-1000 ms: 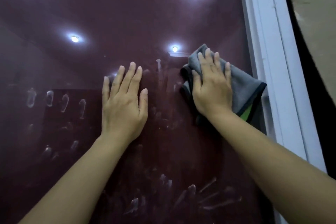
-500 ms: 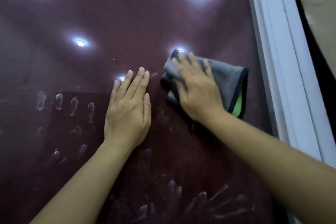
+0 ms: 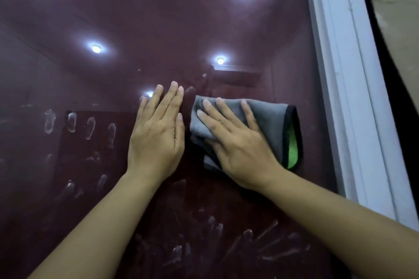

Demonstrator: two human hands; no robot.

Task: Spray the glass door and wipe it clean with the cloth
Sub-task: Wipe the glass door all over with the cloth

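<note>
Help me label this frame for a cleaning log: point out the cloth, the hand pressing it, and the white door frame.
cloth (image 3: 269,118): head view, grey upper face.
right hand (image 3: 240,142): head view, back of the hand.
white door frame (image 3: 353,102): head view, mid-height of the upright.

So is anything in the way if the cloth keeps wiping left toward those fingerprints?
Yes. The left hand lies flat on the glass door right beside the cloth, between it and the fingerprint smudges further left.
</note>
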